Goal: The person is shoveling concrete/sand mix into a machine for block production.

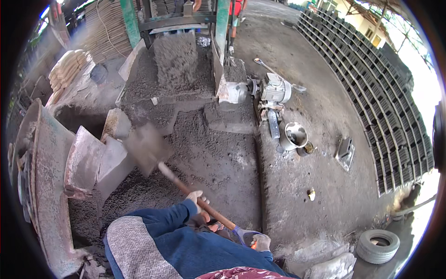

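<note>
Both hands wear pale gloves and hold one shovel with a wooden shaft (181,185). My left hand (197,200) is wrapped around the middle of the shaft. At the shaft's end, my right hand (262,242) grips the blue D-handle (243,234). The shovel blade (148,148) is blurred and points away to the left, over the dark floor. Beyond it, a blurred mass of grey granular mix (177,59) is in the air above the hopper (139,78) of a green-framed machine. More loose dark mix (134,190) lies left of my feet.
A rusty metal drum or chute (52,167) stands at the left. An electric motor (275,87), a white bucket (293,135) and another shovel (266,64) are to the right. Racked grey blocks (376,90) and a tire (378,246) lie farther right. A person (237,14) stands beyond the machine.
</note>
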Motion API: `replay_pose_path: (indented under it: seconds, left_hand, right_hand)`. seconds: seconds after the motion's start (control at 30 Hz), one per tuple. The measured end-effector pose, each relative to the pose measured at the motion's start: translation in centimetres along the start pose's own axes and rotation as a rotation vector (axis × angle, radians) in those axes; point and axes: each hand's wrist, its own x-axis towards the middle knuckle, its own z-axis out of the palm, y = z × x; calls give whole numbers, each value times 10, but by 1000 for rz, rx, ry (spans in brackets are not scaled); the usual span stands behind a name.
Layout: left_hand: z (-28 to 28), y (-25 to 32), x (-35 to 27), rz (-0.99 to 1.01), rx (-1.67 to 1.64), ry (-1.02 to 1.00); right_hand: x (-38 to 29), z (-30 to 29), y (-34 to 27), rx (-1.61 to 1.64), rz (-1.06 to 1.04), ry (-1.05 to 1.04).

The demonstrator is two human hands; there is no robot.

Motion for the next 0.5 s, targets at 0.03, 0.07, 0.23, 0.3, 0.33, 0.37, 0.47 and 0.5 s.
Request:
replay_pose_path:
  seconds: [0.03,0.07,0.23,0.3,0.33,0.37,0.47,0.5]
  left_hand:
    - [-21,3,16,-31,-82,21]
    - [-24,6,1,-84,-90,48]
    - [-87,24,36,80,-458,184]
    - [-101,38,44,142,-601,246]
    - [-104,41,42,172,-645,187]
    - [-103,44,34,196,-685,135]
    - [-99,53,13,316,-830,-36]
    - [-116,48,25,307,-724,-90]
  right_hand:
    - [-10,3,-20,77,-66,-3]
    - [-10,-1,-31,57,-204,-84]
    - [-19,77,-147,-176,-428,-238]
    - [-32,122,-203,-398,-504,-369]
    - [-35,145,-225,-473,-549,-434]
    - [-36,163,-241,-496,-584,-508]
    - [-45,211,-282,-632,-654,-644]
    - [-50,221,-291,-694,-682,-706]
